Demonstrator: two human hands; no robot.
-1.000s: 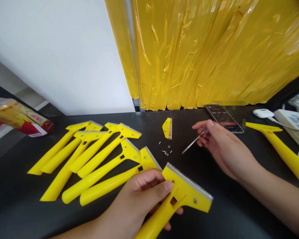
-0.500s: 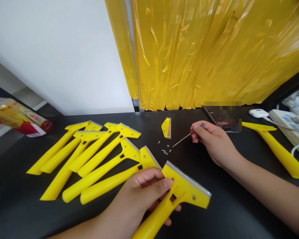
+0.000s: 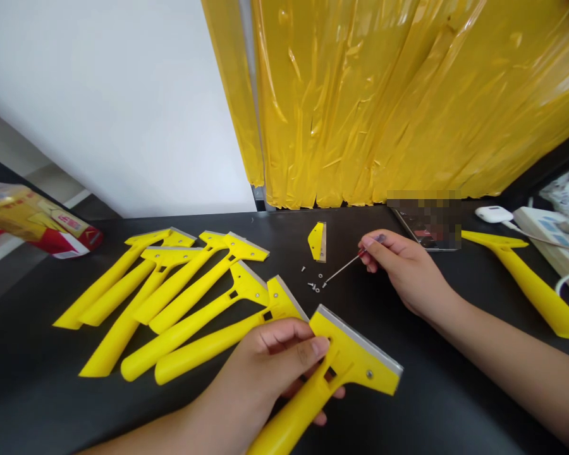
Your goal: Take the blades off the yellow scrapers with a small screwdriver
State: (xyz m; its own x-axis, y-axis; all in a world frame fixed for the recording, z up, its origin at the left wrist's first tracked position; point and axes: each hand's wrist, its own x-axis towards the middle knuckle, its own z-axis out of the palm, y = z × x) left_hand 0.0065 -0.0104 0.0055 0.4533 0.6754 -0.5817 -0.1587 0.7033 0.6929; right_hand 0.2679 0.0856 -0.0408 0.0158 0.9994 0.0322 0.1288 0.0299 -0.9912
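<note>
My left hand (image 3: pixel 279 360) is closed round the head of a yellow scraper (image 3: pixel 351 354), thumb pressed on its face near a hole. A metal blade edge runs along the scraper's top, and one screw shows at its right side. Between thumb and fingers, my right hand (image 3: pixel 391 262) grips a thin screwdriver (image 3: pixel 344 268) by its handle. Its tip reaches down to a small screw (image 3: pixel 324 285) on the table, apparently touching it. Other small screws and nuts (image 3: pixel 314 287) lie beside it. Just behind them is a loose yellow plate (image 3: pixel 317 242) with a blade strip.
Several yellow scrapers (image 3: pixel 194 335) lie in a row at the left. Another yellow handle (image 3: pixel 526 278) rests at the right, near a power strip (image 3: pixel 550 246). A phone (image 3: pixel 427 227) lies at the back, before yellow plastic sheeting (image 3: pixel 360 107). A red and gold package (image 3: pixel 38 221) is far left.
The screwdriver tip has moved slightly left and down to the small screw, with my right hand shifting a little left. My left hand keeps its hold on the scraper.
</note>
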